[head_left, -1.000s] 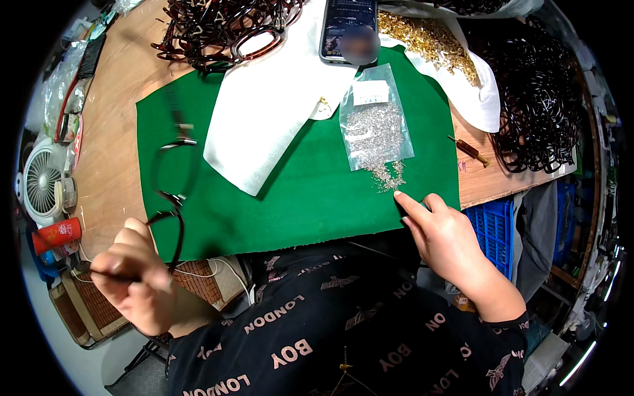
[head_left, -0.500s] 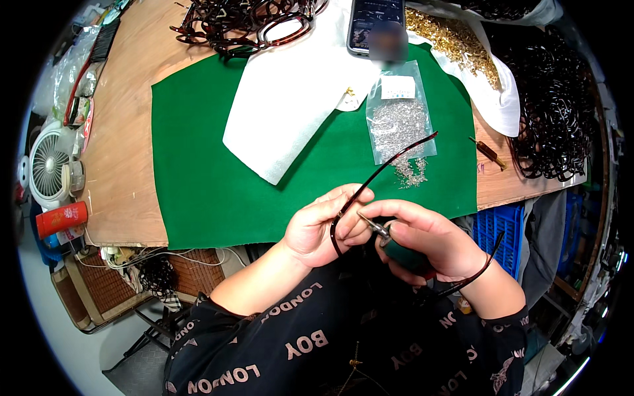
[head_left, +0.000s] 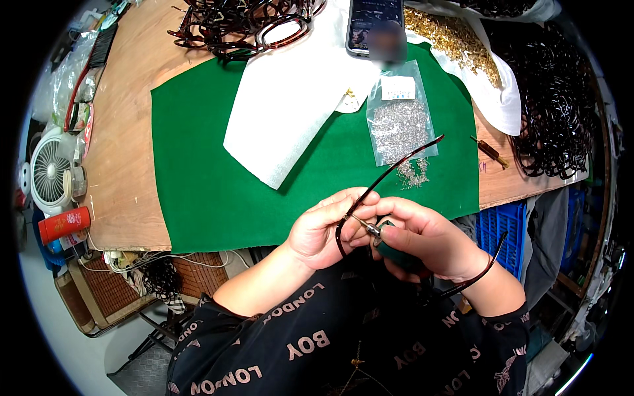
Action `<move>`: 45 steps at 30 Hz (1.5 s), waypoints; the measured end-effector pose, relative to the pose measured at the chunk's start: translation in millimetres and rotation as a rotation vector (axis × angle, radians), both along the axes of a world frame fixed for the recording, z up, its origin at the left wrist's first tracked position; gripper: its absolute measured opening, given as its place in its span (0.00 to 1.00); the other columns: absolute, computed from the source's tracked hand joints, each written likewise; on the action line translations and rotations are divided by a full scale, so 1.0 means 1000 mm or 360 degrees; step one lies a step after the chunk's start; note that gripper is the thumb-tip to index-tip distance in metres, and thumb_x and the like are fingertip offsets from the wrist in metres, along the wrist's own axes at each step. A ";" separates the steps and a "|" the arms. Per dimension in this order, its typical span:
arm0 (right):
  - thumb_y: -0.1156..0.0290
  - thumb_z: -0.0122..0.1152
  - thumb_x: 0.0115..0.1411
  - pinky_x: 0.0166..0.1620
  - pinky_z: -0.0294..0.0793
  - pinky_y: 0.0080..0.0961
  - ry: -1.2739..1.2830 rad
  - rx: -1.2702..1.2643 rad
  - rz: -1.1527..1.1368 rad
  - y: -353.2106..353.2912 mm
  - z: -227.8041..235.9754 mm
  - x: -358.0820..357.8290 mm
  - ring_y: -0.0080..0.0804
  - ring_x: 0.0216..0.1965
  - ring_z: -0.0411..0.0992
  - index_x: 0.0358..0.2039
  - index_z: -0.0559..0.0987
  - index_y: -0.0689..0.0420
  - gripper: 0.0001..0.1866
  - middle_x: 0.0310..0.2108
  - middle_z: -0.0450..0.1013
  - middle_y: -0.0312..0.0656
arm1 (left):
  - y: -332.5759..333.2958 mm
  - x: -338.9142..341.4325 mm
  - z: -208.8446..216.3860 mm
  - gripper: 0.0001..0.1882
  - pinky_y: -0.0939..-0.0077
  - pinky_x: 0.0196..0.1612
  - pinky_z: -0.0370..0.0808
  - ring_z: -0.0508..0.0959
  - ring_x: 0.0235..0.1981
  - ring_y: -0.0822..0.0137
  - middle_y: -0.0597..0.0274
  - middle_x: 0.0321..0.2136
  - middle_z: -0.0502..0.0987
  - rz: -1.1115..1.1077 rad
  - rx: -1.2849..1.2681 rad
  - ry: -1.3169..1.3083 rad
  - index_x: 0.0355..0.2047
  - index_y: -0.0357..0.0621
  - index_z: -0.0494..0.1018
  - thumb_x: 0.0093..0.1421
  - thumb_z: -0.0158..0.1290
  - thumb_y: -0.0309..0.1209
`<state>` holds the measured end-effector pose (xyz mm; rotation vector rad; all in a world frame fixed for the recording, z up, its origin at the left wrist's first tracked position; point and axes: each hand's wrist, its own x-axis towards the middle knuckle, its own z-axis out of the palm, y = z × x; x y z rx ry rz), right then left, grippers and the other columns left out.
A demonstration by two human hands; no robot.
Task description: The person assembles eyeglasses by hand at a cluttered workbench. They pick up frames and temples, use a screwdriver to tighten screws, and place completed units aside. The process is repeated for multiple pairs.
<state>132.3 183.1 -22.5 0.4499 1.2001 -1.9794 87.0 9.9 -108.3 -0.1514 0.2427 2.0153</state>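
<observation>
My left hand (head_left: 323, 228) pinches a dark tortoiseshell glasses frame in front of my chest. One long temple arm (head_left: 396, 165) of it slants up to the right over the green mat (head_left: 211, 158). A second dark temple arm (head_left: 487, 265) shows beside my right wrist; the part between is hidden. My right hand (head_left: 429, 241) is wrapped round a green-bodied screwdriver (head_left: 395, 256) with a metal shaft. Its tip points at the frame by my left fingers, which hide the exact contact. Beyond the hands lies a clear bag of tiny silvery screws (head_left: 399, 125), with some spilled out (head_left: 413, 174).
A white foam sheet (head_left: 277, 125) and a phone (head_left: 373, 30) lie on the mat's far side. Tangled glasses frames (head_left: 244, 30) sit behind. Gold-coloured small parts (head_left: 456, 46), a thin screwdriver (head_left: 490, 152) and piled dark frames (head_left: 551, 112) are at right. A fan (head_left: 53, 168) stands left.
My right hand has shifted slightly left and up, and the screwdriver tip is closer in against the frame. The temple arm has moved a little to the right with my left hand.
</observation>
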 end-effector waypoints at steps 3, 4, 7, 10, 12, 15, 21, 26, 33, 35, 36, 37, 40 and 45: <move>0.66 0.45 0.63 0.13 0.57 0.08 -0.0112 -0.0018 -0.0034 -0.002 0.001 -0.002 0.17 0.15 0.66 0.50 0.65 0.55 0.15 0.31 0.70 0.38 | 0.000 -0.001 0.002 0.16 0.80 0.27 0.62 0.62 0.19 0.74 0.67 0.16 0.65 -0.0005 0.0007 0.0029 0.43 0.41 0.69 0.61 0.44 0.38; 0.66 0.45 0.63 0.13 0.58 0.08 -0.0128 -0.0065 -0.0064 -0.002 0.000 -0.001 0.18 0.15 0.66 0.49 0.65 0.55 0.15 0.31 0.70 0.38 | -0.001 -0.002 0.004 0.16 0.80 0.27 0.63 0.63 0.19 0.74 0.67 0.16 0.66 -0.0024 0.0013 0.0043 0.43 0.41 0.69 0.61 0.44 0.38; 0.64 0.45 0.63 0.13 0.59 0.10 -0.0116 -0.0186 -0.0131 -0.004 -0.003 0.002 0.20 0.16 0.67 0.48 0.65 0.54 0.14 0.31 0.70 0.39 | -0.006 0.002 -0.003 0.17 0.76 0.27 0.68 0.66 0.20 0.74 0.65 0.19 0.69 -0.0036 -0.0028 0.0064 0.45 0.40 0.68 0.61 0.44 0.39; 0.65 0.46 0.63 0.13 0.59 0.11 -0.0024 -0.0228 -0.0199 -0.004 -0.005 0.004 0.21 0.16 0.67 0.47 0.64 0.58 0.15 0.31 0.71 0.42 | -0.003 0.000 0.000 0.17 0.76 0.28 0.69 0.66 0.19 0.76 0.65 0.25 0.71 -0.0046 0.0014 0.0008 0.47 0.39 0.67 0.62 0.43 0.36; 0.66 0.45 0.63 0.13 0.59 0.11 0.0037 -0.0212 -0.0079 -0.001 -0.009 0.002 0.22 0.16 0.68 0.47 0.64 0.59 0.15 0.32 0.71 0.44 | -0.005 0.003 -0.004 0.17 0.73 0.30 0.71 0.68 0.20 0.75 0.64 0.25 0.71 -0.0023 0.0074 0.0090 0.46 0.37 0.67 0.62 0.43 0.35; 0.69 0.45 0.63 0.16 0.61 0.10 0.0246 -0.0514 0.0234 0.006 -0.012 0.001 0.22 0.19 0.68 0.50 0.63 0.59 0.16 0.35 0.71 0.46 | -0.017 0.005 0.009 0.14 0.72 0.30 0.73 0.73 0.23 0.69 0.55 0.33 0.74 -0.0048 0.0270 0.0364 0.44 0.33 0.68 0.60 0.45 0.28; 0.72 0.45 0.62 0.16 0.59 0.10 0.0407 -0.0170 0.0025 0.025 -0.015 -0.003 0.18 0.19 0.65 0.50 0.65 0.62 0.15 0.34 0.70 0.43 | -0.111 -0.039 0.090 0.09 0.81 0.26 0.71 0.75 0.20 0.71 0.53 0.26 0.74 0.0865 -0.0327 0.1475 0.32 0.30 0.71 0.55 0.49 0.26; 0.71 0.47 0.62 0.16 0.59 0.10 0.0387 -0.0025 -0.0105 0.024 -0.025 0.006 0.18 0.18 0.65 0.49 0.65 0.64 0.16 0.33 0.69 0.41 | -0.109 -0.042 0.115 0.15 0.82 0.34 0.71 0.74 0.28 0.74 0.60 0.30 0.75 0.1031 -0.1337 0.1651 0.44 0.32 0.69 0.55 0.51 0.22; 0.72 0.47 0.61 0.16 0.59 0.11 0.0399 0.0052 -0.0153 0.027 -0.032 0.018 0.20 0.18 0.65 0.49 0.65 0.64 0.16 0.32 0.69 0.42 | -0.093 -0.049 0.109 0.21 0.84 0.38 0.67 0.72 0.34 0.76 0.62 0.34 0.73 0.0818 -0.1289 0.1787 0.49 0.33 0.64 0.54 0.52 0.22; 0.72 0.47 0.61 0.16 0.59 0.11 0.0402 0.0061 -0.0184 0.027 -0.032 0.020 0.20 0.18 0.65 0.49 0.65 0.64 0.16 0.32 0.69 0.42 | -0.093 -0.049 0.106 0.20 0.86 0.37 0.66 0.69 0.31 0.79 0.64 0.34 0.72 0.0868 -0.1340 0.1843 0.49 0.33 0.65 0.54 0.51 0.20; 0.72 0.47 0.61 0.16 0.58 0.11 0.0402 0.0060 -0.0200 0.026 -0.033 0.020 0.20 0.18 0.65 0.49 0.65 0.64 0.16 0.32 0.69 0.42 | -0.092 -0.048 0.106 0.20 0.87 0.36 0.66 0.68 0.29 0.81 0.66 0.34 0.71 0.0890 -0.1370 0.1872 0.49 0.33 0.65 0.54 0.51 0.20; 0.72 0.47 0.61 0.16 0.58 0.11 0.0403 0.0059 -0.0196 0.026 -0.033 0.020 0.20 0.18 0.65 0.49 0.65 0.64 0.16 0.32 0.69 0.42 | -0.091 -0.048 0.105 0.20 0.86 0.36 0.66 0.69 0.30 0.79 0.64 0.34 0.72 0.0930 -0.1418 0.1895 0.48 0.34 0.65 0.54 0.51 0.20; 0.72 0.47 0.61 0.16 0.58 0.11 0.0405 0.0066 -0.0191 0.023 -0.036 0.020 0.20 0.18 0.65 0.49 0.65 0.64 0.16 0.32 0.69 0.42 | -0.089 -0.046 0.104 0.17 0.84 0.35 0.66 0.72 0.33 0.76 0.62 0.34 0.74 0.1014 -0.1600 0.2009 0.45 0.35 0.67 0.54 0.52 0.21; 0.72 0.46 0.61 0.16 0.58 0.11 0.0420 0.0072 -0.0201 0.022 -0.036 0.021 0.20 0.17 0.65 0.49 0.65 0.65 0.16 0.32 0.69 0.42 | -0.091 -0.048 0.110 0.11 0.81 0.32 0.67 0.71 0.27 0.73 0.61 0.29 0.76 0.1052 -0.1949 0.2490 0.36 0.36 0.72 0.50 0.53 0.19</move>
